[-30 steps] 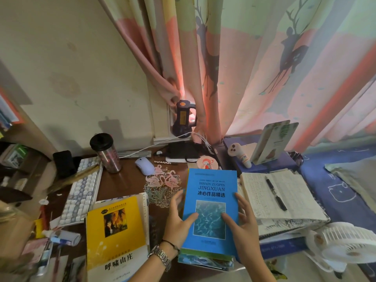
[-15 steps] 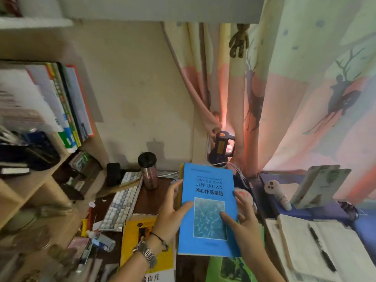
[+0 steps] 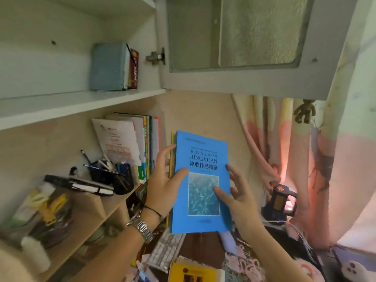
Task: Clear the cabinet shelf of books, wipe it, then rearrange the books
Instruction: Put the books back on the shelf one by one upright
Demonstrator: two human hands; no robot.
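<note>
Head view: white wall cabinet [image 3: 81, 106] up top, frosted-glass door [image 3: 252, 43] swung open; on its shelf, against the right wall, a grey-blue cloth-covered block [image 3: 108, 67] and a dark red-spined book [image 3: 133, 68] standing upright, touching

Below, light wooden open shelving [image 3: 89, 208] with a row of upright white and green books [image 3: 130, 145], a black mesh pen cup [image 3: 114, 178], dark notebooks [image 3: 81, 185] lying flat

Pastel deer-print curtain [image 3: 325, 169] at right

Bright blue paperback with a sea-pattern picture on the cover [image 3: 200, 180], held upright in the air below the cabinet, front of a thin stack with yellow edges showing behind

Left hand [image 3: 164, 186], watch and black band at the wrist, grip curled round the stack's left edge, thumb on the cover

Right hand [image 3: 237, 198] grip on the right edge, thumb pressed on the picture

Low down on the bench, blurred: white keyboard [image 3: 164, 251], yellow-covered book [image 3: 193, 273]
</note>
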